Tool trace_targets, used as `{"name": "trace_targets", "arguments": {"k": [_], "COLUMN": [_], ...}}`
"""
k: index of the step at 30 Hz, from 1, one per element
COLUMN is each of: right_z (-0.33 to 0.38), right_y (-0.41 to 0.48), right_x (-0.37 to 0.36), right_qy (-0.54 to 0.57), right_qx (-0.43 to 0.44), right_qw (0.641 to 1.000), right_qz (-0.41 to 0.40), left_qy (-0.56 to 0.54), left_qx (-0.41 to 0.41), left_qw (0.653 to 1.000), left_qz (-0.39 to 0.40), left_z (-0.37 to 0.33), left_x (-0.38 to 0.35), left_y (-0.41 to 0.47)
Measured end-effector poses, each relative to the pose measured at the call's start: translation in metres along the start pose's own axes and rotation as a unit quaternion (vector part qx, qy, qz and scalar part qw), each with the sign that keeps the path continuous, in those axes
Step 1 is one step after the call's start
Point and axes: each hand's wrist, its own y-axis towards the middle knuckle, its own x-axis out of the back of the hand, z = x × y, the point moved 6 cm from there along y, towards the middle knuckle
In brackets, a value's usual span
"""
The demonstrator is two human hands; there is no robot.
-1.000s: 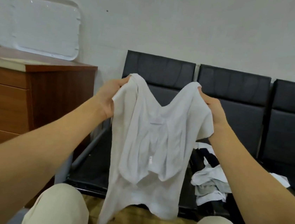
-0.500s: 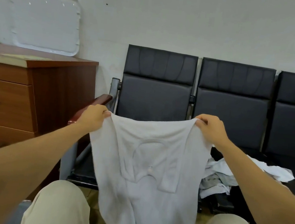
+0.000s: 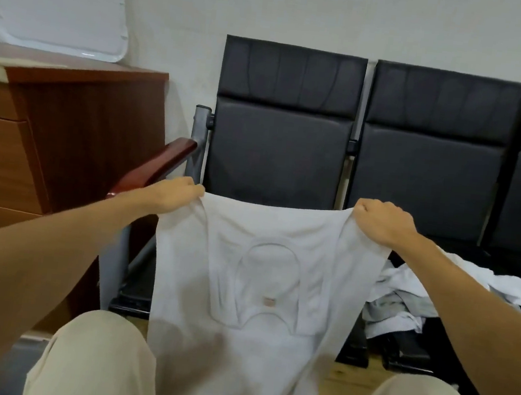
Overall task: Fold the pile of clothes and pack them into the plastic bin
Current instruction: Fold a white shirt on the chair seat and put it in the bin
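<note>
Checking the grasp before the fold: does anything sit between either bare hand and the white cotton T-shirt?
Nothing visible does. The left hand and the right hand each grip the white cotton T-shirt directly at its top edge, fingers curled into the cloth.

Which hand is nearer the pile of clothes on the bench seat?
Right. The right hand grips the white shirt beside the pile of clothes; the left hand grips its far corner, near the wooden armrest.

Plain white shirt [image 3: 253, 281], black seats [image 3: 277, 153], reddish-brown wooden cabinet [image 3: 73, 143] — beige trousers [image 3: 94, 363], white-and-grey clothes pile [image 3: 402, 304].
</note>
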Motion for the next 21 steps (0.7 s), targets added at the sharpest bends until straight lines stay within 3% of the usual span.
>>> {"name": "trace_targets", "arguments": {"k": [2, 5, 12, 17, 21], "right_z": [0.001, 0.003, 0.0, 0.002, 0.008], "right_y": [0.009, 0.024, 0.082, 0.135, 0.182], "right_x": [-0.006, -0.022, -0.069, -0.114, -0.147], "right_qy": [0.01, 0.007, 0.019, -0.023, -0.058], "right_qx": [0.017, 0.059, 0.087, 0.097, 0.11], "right_qw": [1.0, 0.997, 0.996, 0.995, 0.992], "right_qz": [0.014, 0.046, -0.016, -0.027, -0.028], "left_qy": [-0.019, 0.041, 0.103, 0.143, 0.24], "left_qx": [0.014, -0.004, -0.018, -0.024, -0.052], "left_qw": [0.999, 0.999, 0.988, 0.981, 0.953], "left_qz": [0.023, -0.02, -0.113, -0.132, -0.177], "left_z": [0.004, 0.011, 0.037, 0.048, 0.054], "left_x": [-0.008, -0.014, -0.043, -0.073, -0.088], "left_y": [0.012, 0.035, 0.108, 0.161, 0.208]}}
